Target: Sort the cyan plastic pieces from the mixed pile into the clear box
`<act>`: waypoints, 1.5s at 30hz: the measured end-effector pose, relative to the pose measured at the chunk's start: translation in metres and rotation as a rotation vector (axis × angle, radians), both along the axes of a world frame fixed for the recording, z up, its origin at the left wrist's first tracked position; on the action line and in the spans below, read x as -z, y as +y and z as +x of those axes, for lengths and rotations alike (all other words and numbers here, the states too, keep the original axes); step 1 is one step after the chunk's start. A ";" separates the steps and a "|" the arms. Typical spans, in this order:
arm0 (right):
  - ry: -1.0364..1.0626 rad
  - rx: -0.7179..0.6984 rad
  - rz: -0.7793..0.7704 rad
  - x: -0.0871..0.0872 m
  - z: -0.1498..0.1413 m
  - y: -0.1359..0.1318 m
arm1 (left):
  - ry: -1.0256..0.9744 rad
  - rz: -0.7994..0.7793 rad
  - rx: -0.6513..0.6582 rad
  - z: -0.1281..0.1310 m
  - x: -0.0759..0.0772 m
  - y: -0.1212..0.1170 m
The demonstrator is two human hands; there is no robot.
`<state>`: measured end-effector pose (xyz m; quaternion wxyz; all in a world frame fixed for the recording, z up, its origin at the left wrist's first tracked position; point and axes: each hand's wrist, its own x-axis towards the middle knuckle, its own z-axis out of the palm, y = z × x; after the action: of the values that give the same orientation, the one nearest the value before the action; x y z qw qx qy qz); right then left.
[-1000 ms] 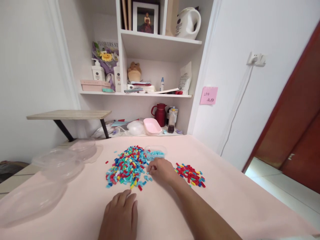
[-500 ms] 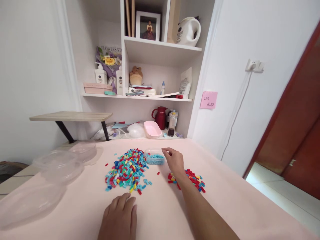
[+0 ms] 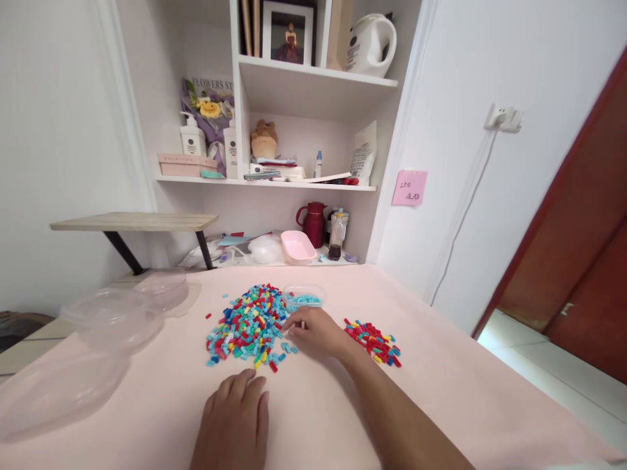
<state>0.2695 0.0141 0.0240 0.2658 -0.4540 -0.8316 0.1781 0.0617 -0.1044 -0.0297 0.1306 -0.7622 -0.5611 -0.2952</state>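
Down at six o'clock, the left hand (image 3: 232, 414) was laid flat, nothing seen gripped! The right hand (image 3: 311, 329) was half curled at three o'clock on the pile (image 3: 249, 323), its hold indiscernible; beyond, at its twelve, the tub (image 3: 304, 291).

Right hand (image 3: 313, 329) at pile of coloured pieces (image 3: 249, 325); left hand (image 3: 235, 414) near.

pink table (image 3: 313, 418) | mixed brick pile (image 3: 247, 326) | smaller, mostly red pile (image 3: 375, 343) | clear tub (image 3: 304, 288), blue bricks inside
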 end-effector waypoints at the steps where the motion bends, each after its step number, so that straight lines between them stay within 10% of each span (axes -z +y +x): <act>1: -0.005 0.016 0.020 0.002 -0.001 0.001 | -0.001 0.001 0.000 0.000 0.000 0.000; 34: -0.019 0.180 0.072 0.002 -0.012 -0.002 | 0.016 0.004 0.006 -0.002 0.001 0.001; 45: 0.345 0.655 0.152 -0.009 0.020 0.015 | 0.028 -0.067 -0.009 -0.003 -0.001 0.002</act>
<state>0.2898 0.0289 0.0333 0.4780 -0.6381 -0.5961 0.0952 0.0592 -0.1028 -0.0291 0.1141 -0.7676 -0.5723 -0.2648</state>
